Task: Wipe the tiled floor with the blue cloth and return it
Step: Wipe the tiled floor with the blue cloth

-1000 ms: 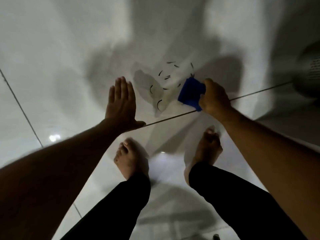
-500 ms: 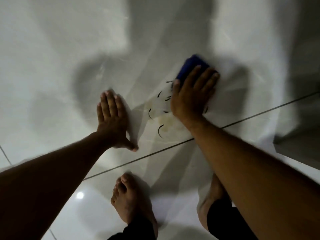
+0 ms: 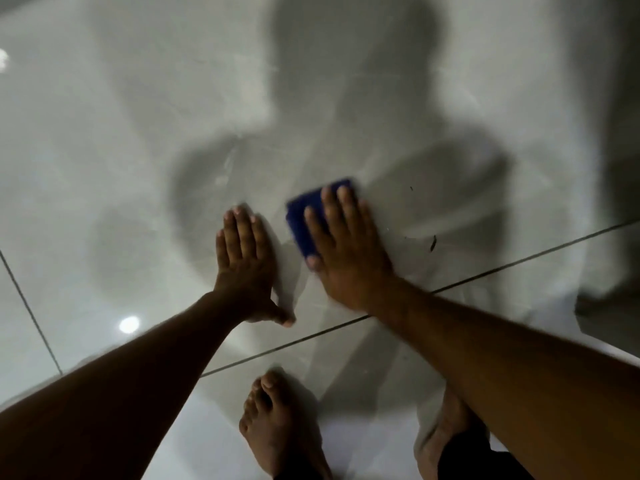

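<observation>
The blue cloth [image 3: 304, 223] lies flat on the pale glossy tiled floor [image 3: 138, 150], near the middle of the view. My right hand [image 3: 346, 247] presses down on it with fingers spread, covering its right part. My left hand [image 3: 247, 268] rests palm down on the bare tile just left of the cloth, fingers together and holding nothing. A small dark mark [image 3: 433, 243] and a speck [image 3: 411, 188] show on the tile to the right of my right hand.
A dark grout line [image 3: 519, 261] runs diagonally below both hands, another [image 3: 31, 313] at the left edge. My bare feet [image 3: 277, 427] stand on the near tile. A darker object or wall edge [image 3: 616, 306] sits at the far right. My shadow falls over the tile ahead.
My right hand has slid the cloth left, close to my left hand. Most of the dark curved marks seen earlier are gone from the tile. The left hand stays planted.
</observation>
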Demonstrator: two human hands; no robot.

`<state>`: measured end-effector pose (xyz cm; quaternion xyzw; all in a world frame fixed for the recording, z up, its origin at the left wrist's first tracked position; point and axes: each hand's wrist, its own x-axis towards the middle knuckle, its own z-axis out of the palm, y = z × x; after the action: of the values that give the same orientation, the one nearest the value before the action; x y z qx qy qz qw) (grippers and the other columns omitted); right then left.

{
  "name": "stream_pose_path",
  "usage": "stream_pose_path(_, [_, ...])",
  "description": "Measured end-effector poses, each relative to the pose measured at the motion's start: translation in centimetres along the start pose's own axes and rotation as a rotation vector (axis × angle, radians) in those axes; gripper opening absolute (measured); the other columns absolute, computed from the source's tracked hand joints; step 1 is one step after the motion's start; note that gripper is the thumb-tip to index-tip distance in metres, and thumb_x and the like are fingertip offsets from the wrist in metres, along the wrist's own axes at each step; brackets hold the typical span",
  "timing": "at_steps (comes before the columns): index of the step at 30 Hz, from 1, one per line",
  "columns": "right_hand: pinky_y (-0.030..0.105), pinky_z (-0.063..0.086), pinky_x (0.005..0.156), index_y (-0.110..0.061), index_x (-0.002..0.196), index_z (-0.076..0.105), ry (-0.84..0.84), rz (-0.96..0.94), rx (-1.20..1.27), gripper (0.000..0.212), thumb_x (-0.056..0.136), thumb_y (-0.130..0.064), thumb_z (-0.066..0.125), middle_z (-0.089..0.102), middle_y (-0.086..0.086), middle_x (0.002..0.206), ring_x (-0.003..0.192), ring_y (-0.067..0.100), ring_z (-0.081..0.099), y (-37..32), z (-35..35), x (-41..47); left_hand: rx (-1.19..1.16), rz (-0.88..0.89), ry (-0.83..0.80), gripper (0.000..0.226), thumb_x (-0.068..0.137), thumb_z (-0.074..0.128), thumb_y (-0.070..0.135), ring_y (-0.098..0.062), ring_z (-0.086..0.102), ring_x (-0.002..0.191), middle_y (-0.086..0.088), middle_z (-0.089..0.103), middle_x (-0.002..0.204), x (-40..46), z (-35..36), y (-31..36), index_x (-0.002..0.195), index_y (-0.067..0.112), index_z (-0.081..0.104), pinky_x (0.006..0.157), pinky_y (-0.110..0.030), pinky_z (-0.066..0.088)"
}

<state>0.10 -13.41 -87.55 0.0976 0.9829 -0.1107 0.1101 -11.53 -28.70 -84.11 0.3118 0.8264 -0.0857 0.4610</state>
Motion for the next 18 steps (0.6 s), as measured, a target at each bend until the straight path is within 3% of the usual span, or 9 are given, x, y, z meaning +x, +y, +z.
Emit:
stream_pose_path(3, [0.054,0.002,0.121,-0.017,0.155,0.009,-0.22,-0.671,-0.108,0.075,0.096,-0.047,0.042,0.001,0.02,0.163,0.15,0.04,-0.001,3.3,-0.7,-5.6,-0.009,0.003,-0.002,0.184,0.022,0.08,0.079,-0.039,-0.052,0.127,-0.021,-0.059,0.135,-0.3,-0.2,0.1,0.132,0.004,-0.047,0.103,-0.047,-0.032])
stream_pose_path(5, [0.054,0.009,0.121,-0.017,0.154,0.014,-0.231,-0.861,-0.211,0.075,0.094,-0.048,0.047,0.007,0.017,0.162,0.15,0.038,0.005,8.0,-1.5,-3.0,-0.002,0.01,0.008,0.185,0.021,0.08,0.079,-0.039,-0.052,0.127,-0.021,-0.058,0.135,-0.3,-0.3,0.0,0.132,0.004,-0.047,0.102,-0.047,-0.032])
stream_pose_path(6, [0.056,0.014,0.12,-0.014,0.154,0.02,-0.158,-0.769,-0.229,0.075,0.093,-0.047,0.05,0.015,0.02,0.161,0.149,0.041,0.012,9.2,-2.0,-0.5,-0.001,0.006,0.012,0.185,0.02,0.079,0.079,-0.039,-0.052,0.127,-0.021,-0.058,0.136,-0.2,-0.2,0.0,0.133,0.003,-0.046,0.102,-0.047,-0.032])
stream_pose_path(8, [0.059,0.014,0.118,-0.008,0.152,0.025,0.037,-0.255,-0.217,0.076,0.091,-0.047,0.05,0.022,0.028,0.158,0.145,0.048,0.019,8.5,-2.9,4.7,0.005,0.001,0.022,0.186,0.018,0.078,0.081,-0.039,-0.051,0.128,-0.021,-0.057,0.137,0.0,0.0,-0.2,0.135,0.003,-0.044,0.102,-0.047,-0.032])
stream_pose_path(10, [0.06,0.008,0.119,-0.006,0.153,0.019,0.019,0.168,-0.067,0.079,0.092,-0.048,0.042,0.014,0.032,0.158,0.146,0.05,0.011,4.0,-3.2,6.2,0.001,0.003,0.02,0.186,0.017,0.078,0.081,-0.039,-0.05,0.129,-0.021,-0.056,0.139,0.1,0.2,-0.3,0.136,0.003,-0.042,0.103,-0.048,-0.031])
stream_pose_path(11, [0.061,0.006,0.119,-0.006,0.154,0.015,0.004,0.195,-0.027,0.079,0.092,-0.048,0.041,0.009,0.032,0.159,0.146,0.051,0.006,1.9,-2.6,5.1,0.001,0.008,0.016,0.186,0.018,0.078,0.081,-0.039,-0.05,0.129,-0.021,-0.056,0.138,0.2,0.2,-0.3,0.136,0.003,-0.042,0.103,-0.048,-0.031])
stream_pose_path(12, [0.061,0.005,0.119,-0.007,0.155,0.012,-0.049,0.06,-0.049,0.08,0.093,-0.047,0.043,0.004,0.031,0.16,0.146,0.051,0.0,0.6,-1.7,2.7,0.003,0.007,0.014,0.185,0.019,0.078,0.081,-0.039,-0.05,0.129,-0.021,-0.056,0.138,0.1,0.3,-0.4,0.136,0.003,-0.043,0.103,-0.048,-0.031])
stream_pose_path(16, [0.052,-0.009,0.118,-0.019,0.155,0.014,-0.452,-1.044,-0.275,0.076,0.093,-0.041,0.053,0.004,0.016,0.164,0.15,0.038,-0.003,3.3,-1.7,-5.6,0.008,0.013,0.017,0.183,0.023,0.078,0.081,-0.04,-0.051,0.128,-0.022,-0.057,0.137,-0.2,0.0,-0.4,0.135,0.002,-0.043,0.103,-0.049,-0.032])
stream_pose_path(18, [0.047,-0.013,0.118,-0.021,0.155,0.016,-0.417,-1.114,-0.296,0.073,0.094,-0.042,0.049,0.006,0.012,0.165,0.151,0.032,-0.002,6.5,-2.4,-2.9,0.015,0.011,0.021,0.183,0.023,0.077,0.082,-0.041,-0.051,0.128,-0.023,-0.057,0.137,-0.1,0.0,-0.4,0.135,0.002,-0.043,0.103,-0.049,-0.031])
